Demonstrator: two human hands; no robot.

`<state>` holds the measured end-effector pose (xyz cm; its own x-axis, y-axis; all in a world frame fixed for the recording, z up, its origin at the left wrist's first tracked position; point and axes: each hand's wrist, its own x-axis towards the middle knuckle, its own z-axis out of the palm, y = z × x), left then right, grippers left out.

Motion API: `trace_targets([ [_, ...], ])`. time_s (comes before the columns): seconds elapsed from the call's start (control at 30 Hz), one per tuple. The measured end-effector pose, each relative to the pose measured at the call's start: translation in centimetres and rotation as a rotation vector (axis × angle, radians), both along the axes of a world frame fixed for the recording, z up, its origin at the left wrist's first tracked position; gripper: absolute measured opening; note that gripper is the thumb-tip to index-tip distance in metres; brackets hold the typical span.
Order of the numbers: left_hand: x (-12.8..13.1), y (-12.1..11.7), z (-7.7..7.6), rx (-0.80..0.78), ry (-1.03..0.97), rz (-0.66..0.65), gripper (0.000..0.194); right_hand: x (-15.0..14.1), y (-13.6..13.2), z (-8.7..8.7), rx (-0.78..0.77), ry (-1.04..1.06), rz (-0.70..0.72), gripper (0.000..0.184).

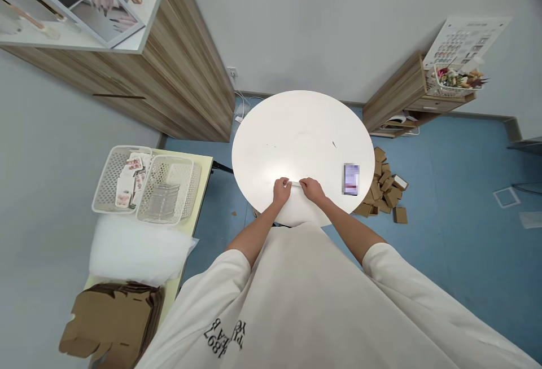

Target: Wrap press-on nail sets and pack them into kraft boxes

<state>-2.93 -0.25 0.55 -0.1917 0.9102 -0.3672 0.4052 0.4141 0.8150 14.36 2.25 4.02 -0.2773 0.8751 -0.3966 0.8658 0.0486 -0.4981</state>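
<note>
My left hand (282, 190) and my right hand (312, 189) are close together over the near part of a round white table (300, 121). Between them they pinch a small, narrow white strip (295, 184), one end in each hand. It lies level from side to side. Too little of the strip shows to tell its exact kind. To the right of my right hand lies a phone (351, 179) with a lit, blurred screen.
At left, a pale yellow table (204, 174) bears white baskets (157, 221), a bubble-wrap-like white bundle (138, 247) and flattened cardboard boxes (108, 321). Small brown boxes (383, 188) are heaped on the floor at right. A wooden cabinet (186, 70) stands back left.
</note>
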Motion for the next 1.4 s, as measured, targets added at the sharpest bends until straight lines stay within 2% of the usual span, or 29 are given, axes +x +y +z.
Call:
trace_targets([
  [0.17,0.0,0.4,0.2,-0.097,-0.063,0.053,0.02,0.2,0.2,-0.1,-0.004,-0.008,0.123,0.037],
  [0.33,-0.1,0.6,0.4,-0.112,-0.088,0.076,0.024,0.1,0.1,-0.5,-0.003,-0.037,0.168,0.04],
  [1.13,0.1,0.0,-0.6,-0.168,-0.2,0.209,0.032,-1.2,-1.2,0.4,0.062,-0.247,0.279,0.032],
  [1.4,0.3,-0.5,-0.6,-0.204,-0.172,0.207,0.038,-1.5,-1.1,0.8,0.037,-0.246,0.222,0.032],
])
